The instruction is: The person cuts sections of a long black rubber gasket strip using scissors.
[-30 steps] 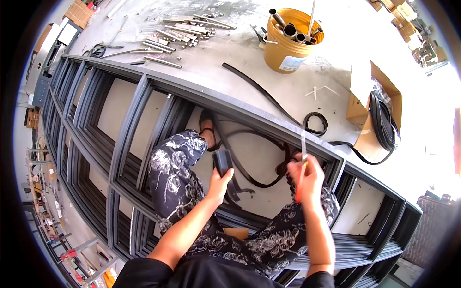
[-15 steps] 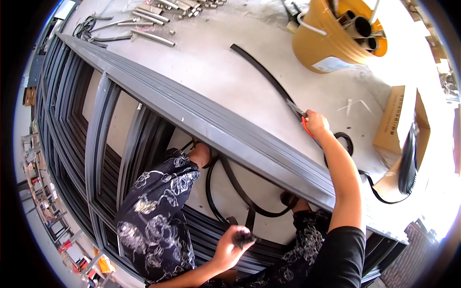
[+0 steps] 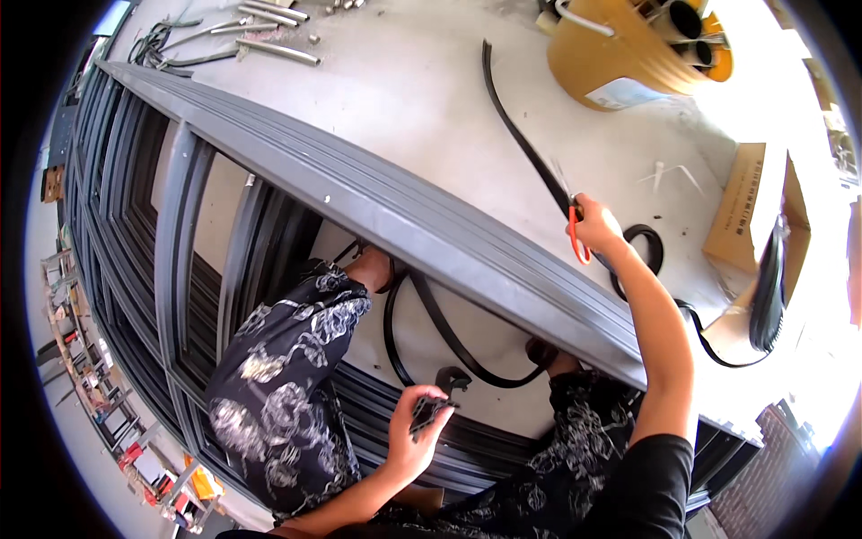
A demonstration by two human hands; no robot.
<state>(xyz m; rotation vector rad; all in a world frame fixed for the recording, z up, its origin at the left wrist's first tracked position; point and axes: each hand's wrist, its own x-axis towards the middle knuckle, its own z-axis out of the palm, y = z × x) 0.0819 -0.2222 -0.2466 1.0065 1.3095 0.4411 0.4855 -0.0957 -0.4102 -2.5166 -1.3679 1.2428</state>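
Observation:
In my right hand (image 3: 597, 225) is a pair of red-handled scissors (image 3: 575, 241), its blades beside a long black rubber strip (image 3: 521, 135). That strip runs from the far floor back towards my right hand, over the other side of the grey metal frame (image 3: 359, 211). My left hand (image 3: 413, 440) is closed around black rubber strip pieces (image 3: 429, 411), low over the near frame bars. A curled black end (image 3: 453, 379) sticks out beyond my left fingers. Another length of black strip (image 3: 440, 332) loops on the floor between my feet.
A yellow bucket (image 3: 597, 63) of metal tubes stands at far right. Nearer is an open cardboard box (image 3: 732, 202) with a black strip coil (image 3: 768, 292). Loose metal tubes (image 3: 278, 51) lie far left. Stacked grey frames (image 3: 171, 260) fill the left side around my legs.
The long strip's far end has swung farther away and to the right. The scissors have turned in my right hand. My left hand has moved slightly left and turned, showing the strip pieces' ends.

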